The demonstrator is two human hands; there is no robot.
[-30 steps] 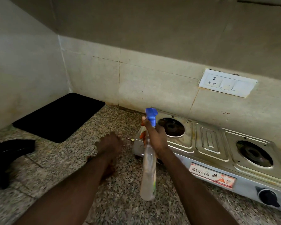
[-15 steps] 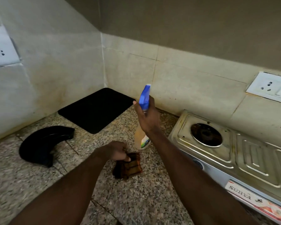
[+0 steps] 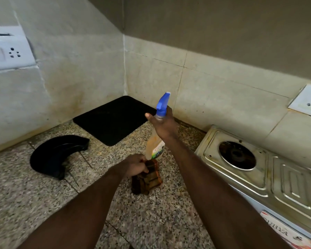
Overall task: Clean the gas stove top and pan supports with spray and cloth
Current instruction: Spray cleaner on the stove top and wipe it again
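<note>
The spray bottle (image 3: 154,143) has a blue trigger head, a clear body tinted pale orange, and a white label with green and blue. The cloth (image 3: 149,179) is brown with orange stripes. The countertop (image 3: 34,203) is granite speckled grey, black and white. The mat (image 3: 113,119) and the curved piece (image 3: 50,157) are black. The stove (image 3: 269,178) is silver with yellowish stains. The wall tiles (image 3: 214,90) are cream, stained orange-brown. The 2 sockets (image 3: 9,51) are white.

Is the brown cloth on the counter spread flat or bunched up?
Bunched up: the cloth sits as a small folded lump, and the left hand grips its top edge.
</note>
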